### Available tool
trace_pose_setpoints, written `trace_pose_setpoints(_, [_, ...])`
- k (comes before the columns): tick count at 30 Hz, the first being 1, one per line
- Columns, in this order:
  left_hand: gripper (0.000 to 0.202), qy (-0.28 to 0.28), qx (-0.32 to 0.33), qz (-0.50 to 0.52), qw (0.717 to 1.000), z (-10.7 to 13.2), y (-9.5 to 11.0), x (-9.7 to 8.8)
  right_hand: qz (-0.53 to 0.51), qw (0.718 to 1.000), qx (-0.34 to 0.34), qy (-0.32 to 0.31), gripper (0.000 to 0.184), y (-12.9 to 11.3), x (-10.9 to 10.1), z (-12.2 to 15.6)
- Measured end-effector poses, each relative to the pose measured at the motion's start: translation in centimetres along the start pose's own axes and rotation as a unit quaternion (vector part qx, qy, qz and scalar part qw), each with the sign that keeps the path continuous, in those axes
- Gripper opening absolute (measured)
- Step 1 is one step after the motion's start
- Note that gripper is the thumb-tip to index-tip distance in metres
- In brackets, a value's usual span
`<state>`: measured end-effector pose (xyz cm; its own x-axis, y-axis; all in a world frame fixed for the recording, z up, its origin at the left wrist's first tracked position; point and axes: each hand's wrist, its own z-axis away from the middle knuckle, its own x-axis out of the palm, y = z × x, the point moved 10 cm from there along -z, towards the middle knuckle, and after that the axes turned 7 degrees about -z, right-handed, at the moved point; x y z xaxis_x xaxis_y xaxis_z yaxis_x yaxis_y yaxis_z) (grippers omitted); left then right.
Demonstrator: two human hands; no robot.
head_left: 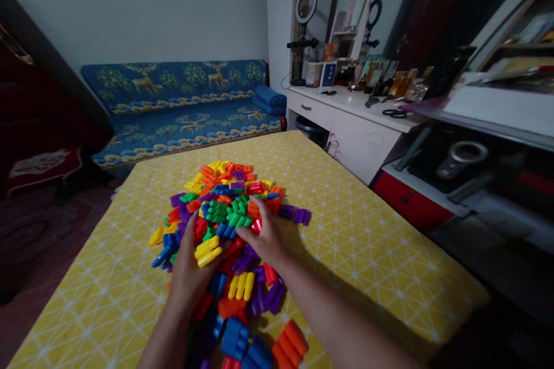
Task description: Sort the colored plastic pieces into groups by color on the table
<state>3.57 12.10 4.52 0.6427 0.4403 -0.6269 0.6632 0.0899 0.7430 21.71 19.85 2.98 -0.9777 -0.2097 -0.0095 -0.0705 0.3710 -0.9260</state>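
A heap of bright plastic bullet-shaped building blocks (223, 196) lies on the yellow patterned tablecloth (346, 242). From the left side, my left hand (190, 265) curves around part of the heap; a yellow block (208, 251) rests between its thumb and fingers. My right hand (270, 239) cups the opposite side, thumb by a blue block (225, 230) and fingers beside an orange block (253, 209). Between both hands sit green blocks (238, 211). Undersides of the hands and some fingertips are hidden by blocks.
More blocks, such as an orange one (289, 345) and a blue one (235, 338), lie near my forearms. Purple blocks (302, 216) sit right of the heap. Beyond the table stand a blue sofa (182, 109) and a white dresser (363, 141) with bottles.
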Motion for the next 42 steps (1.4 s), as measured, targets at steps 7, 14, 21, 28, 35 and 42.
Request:
trace_pose_setpoints(7, [0.083,0.028,0.011,-0.023,0.999,0.1,-1.0,-0.7,-0.004,0.999,-0.033,-0.023,0.063,-0.7,0.0,-0.1])
trace_pose_setpoints(14, [0.078,0.024,-0.002,-0.007,1.0,0.2,-0.9,-0.8,-0.006,0.998,-0.038,-0.041,0.049,-1.7,0.1,-0.1])
trace_pose_setpoints(21, [0.078,0.014,0.032,0.003,0.999,0.5,-0.7,-0.6,-0.007,0.998,-0.034,-0.052,0.044,-1.6,0.2,-0.2])
trace_pose_setpoints(28, [0.08,0.02,0.06,-0.013,0.998,0.4,-0.3,-0.3,-0.022,0.998,-0.035,-0.052,0.04,-1.6,0.2,-0.2])
trace_pose_setpoints(35, [0.08,0.03,0.065,-0.03,0.997,0.6,0.1,-0.4,-0.033,0.998,-0.029,-0.051,0.038,-1.6,0.1,-0.3])
trace_pose_setpoints(42, [0.074,0.039,0.066,-0.027,0.997,0.7,0.6,-0.8,-0.04,0.998,-0.025,-0.047,0.038,-1.3,0.1,-0.3])
